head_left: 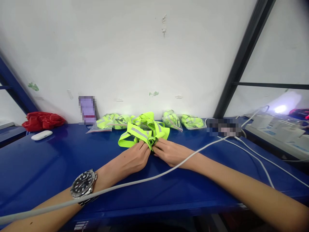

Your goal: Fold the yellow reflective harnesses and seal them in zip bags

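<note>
A white cable [135, 182] runs slantwise across my forearms, from the lower left edge up toward the power strips [275, 129] on the right — it crosses in front of my right wrist and just beyond my wristwatch [83, 185], which sits on my left arm. Along the white wall at the back of the blue table [48, 161] lie clear bags of folded neon straps [113, 121], with two more bags [183, 120] to the right. A red bundle [43, 120] sits at the far left corner, a small white oval device [41, 135] just in front of it.

At the table's middle, near the back row of bags, lies the neon yellow-green reflective strap vest [142, 130] — a loose tangle of bands with grey reflective stripes, looped and bunched, its near end gathered to a point. My left hand [135, 158] and my right hand [169, 151] meet at that gathered end, knuckles almost touching, fingers of both closed and pinching the fabric against the tabletop. The fingertips themselves are mostly hidden under the folds.
</note>
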Tool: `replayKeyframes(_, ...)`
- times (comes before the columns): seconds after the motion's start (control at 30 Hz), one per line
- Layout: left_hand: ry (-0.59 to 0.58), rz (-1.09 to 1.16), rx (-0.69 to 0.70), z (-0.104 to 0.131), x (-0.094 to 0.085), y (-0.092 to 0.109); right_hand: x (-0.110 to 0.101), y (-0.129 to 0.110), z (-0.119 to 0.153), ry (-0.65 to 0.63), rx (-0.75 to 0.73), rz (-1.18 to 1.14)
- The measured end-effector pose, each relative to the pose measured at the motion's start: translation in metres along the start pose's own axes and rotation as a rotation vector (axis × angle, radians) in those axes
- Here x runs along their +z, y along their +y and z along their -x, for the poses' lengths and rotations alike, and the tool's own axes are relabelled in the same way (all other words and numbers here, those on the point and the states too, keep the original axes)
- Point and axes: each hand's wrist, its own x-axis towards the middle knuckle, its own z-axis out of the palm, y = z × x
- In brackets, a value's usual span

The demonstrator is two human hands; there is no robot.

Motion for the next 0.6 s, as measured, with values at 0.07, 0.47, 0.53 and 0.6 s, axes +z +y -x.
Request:
replayKeyframes(0.07,0.014,0.043,-0.010,0.004,-0.005,0.001,-0.004,-0.004,0.003,0.035,-0.001,-0.018)
replayKeyframes(0.47,-0.007,0.912,-0.466,0.025,0.039,0.011,-0.001,-0.015,-0.005,0.092,0.310,-0.634)
replayKeyframes(0.53,-0.017,0.921,-0.464,0.025,0.042,0.012,0.003,-0.015,-0.004,0.108,0.315,-0.633)
replayKeyframes(0.6,0.015,0.876,-0.466,0.025,0.040,0.013,0.004,-0.016,-0.002,0.157,0.326,-0.597)
